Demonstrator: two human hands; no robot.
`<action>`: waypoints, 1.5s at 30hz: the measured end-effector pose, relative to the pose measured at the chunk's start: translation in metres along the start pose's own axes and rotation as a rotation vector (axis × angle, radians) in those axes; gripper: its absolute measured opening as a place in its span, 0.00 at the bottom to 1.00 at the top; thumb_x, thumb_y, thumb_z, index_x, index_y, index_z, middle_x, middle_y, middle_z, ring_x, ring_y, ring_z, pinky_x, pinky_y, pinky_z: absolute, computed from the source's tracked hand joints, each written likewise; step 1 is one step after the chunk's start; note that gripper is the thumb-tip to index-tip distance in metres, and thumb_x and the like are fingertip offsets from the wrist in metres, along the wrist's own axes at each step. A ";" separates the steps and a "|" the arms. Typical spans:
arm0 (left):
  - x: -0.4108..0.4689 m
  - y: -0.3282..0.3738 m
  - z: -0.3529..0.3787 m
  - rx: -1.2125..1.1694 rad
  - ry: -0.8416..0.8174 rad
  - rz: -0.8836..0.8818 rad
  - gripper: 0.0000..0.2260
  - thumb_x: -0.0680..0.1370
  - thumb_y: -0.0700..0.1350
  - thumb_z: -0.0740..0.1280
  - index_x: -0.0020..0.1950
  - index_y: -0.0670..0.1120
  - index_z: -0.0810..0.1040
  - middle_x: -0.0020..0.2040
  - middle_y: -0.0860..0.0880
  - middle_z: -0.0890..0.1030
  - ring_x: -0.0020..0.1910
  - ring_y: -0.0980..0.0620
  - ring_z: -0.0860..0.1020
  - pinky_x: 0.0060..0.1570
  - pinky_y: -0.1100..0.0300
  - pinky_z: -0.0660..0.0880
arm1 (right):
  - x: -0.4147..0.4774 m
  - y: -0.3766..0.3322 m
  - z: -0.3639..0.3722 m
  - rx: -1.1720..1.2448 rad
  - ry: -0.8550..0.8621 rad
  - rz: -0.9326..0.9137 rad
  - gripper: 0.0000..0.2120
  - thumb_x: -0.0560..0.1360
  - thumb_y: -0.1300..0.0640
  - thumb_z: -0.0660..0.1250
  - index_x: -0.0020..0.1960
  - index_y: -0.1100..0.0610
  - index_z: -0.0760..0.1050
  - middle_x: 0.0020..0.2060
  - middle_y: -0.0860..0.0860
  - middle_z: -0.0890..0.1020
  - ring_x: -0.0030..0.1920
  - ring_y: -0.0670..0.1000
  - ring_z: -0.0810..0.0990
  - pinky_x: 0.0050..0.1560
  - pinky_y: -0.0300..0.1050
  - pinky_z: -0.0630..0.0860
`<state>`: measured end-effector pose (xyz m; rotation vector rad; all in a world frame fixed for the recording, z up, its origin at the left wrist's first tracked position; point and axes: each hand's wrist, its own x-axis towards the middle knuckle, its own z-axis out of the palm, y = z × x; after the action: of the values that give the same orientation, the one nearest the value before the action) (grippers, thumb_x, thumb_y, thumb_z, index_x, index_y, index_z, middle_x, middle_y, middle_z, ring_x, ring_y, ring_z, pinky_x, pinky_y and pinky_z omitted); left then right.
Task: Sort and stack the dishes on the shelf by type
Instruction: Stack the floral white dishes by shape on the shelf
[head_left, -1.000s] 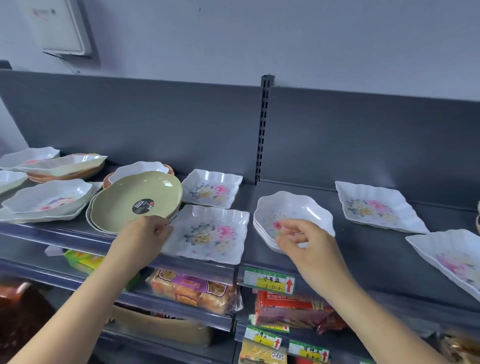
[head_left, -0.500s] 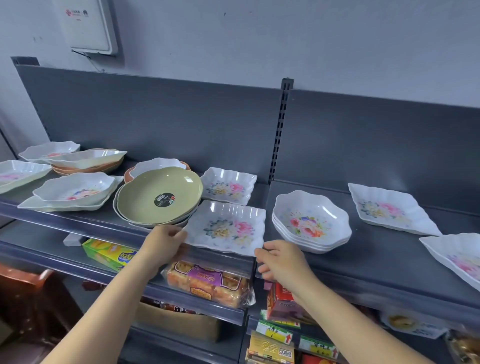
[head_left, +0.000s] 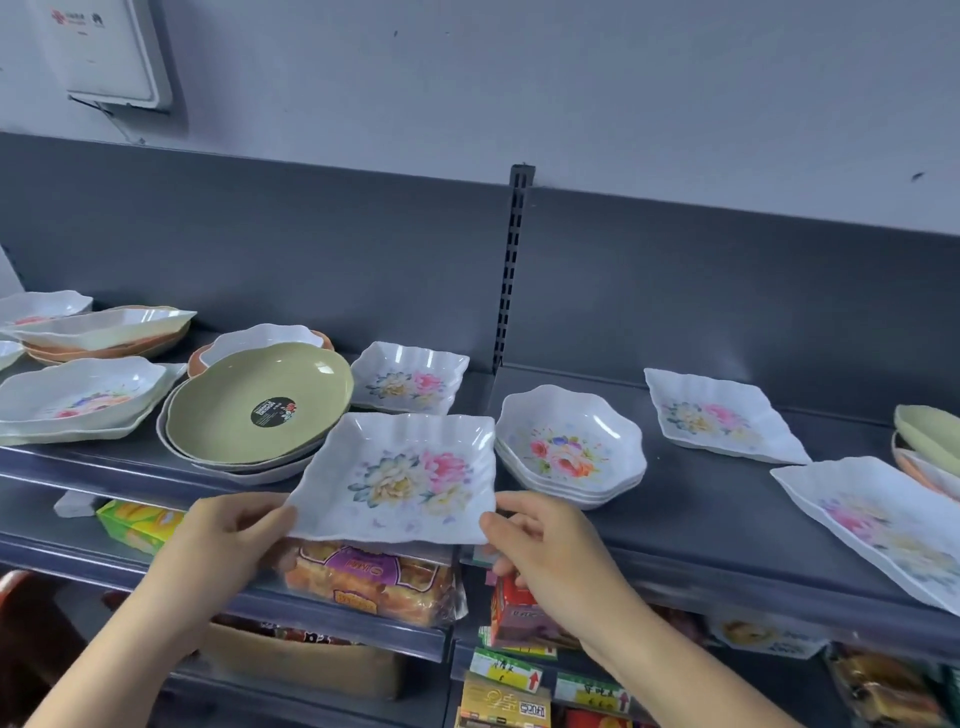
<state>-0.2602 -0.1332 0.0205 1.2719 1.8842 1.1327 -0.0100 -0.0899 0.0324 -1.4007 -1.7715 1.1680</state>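
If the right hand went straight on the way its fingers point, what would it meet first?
The square floral plate: the right hand pinches its near right corner, fingers aimed left and away. Beyond, probably the green dish, though depth is unclear.

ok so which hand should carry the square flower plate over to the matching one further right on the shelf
Right, probably. The right hand pinches the square flower plate at its near right corner, on the side of the matching plate; the left hand would reach across.
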 end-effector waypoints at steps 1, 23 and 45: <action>-0.004 0.007 -0.001 0.001 0.026 0.010 0.14 0.77 0.39 0.63 0.37 0.51 0.85 0.26 0.41 0.79 0.30 0.49 0.67 0.33 0.59 0.61 | -0.001 -0.003 -0.004 0.021 -0.004 -0.021 0.15 0.77 0.50 0.64 0.63 0.49 0.75 0.43 0.48 0.84 0.38 0.42 0.81 0.45 0.39 0.77; -0.044 0.174 0.265 -0.125 -0.336 0.138 0.04 0.76 0.37 0.65 0.44 0.38 0.79 0.30 0.45 0.84 0.26 0.57 0.77 0.30 0.67 0.76 | -0.064 0.111 -0.273 -0.013 0.525 0.122 0.11 0.77 0.61 0.61 0.52 0.49 0.80 0.39 0.46 0.82 0.38 0.46 0.79 0.43 0.44 0.74; -0.067 0.190 0.357 -0.234 -0.190 0.004 0.05 0.74 0.38 0.66 0.47 0.37 0.75 0.31 0.42 0.84 0.29 0.50 0.80 0.45 0.51 0.80 | -0.066 0.205 -0.376 -0.191 0.567 0.361 0.13 0.77 0.59 0.63 0.49 0.68 0.80 0.42 0.60 0.84 0.37 0.52 0.82 0.43 0.50 0.78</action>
<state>0.1407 -0.0476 0.0250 1.2058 1.5625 1.1529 0.4195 -0.0376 0.0193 -1.9873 -1.2826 0.6678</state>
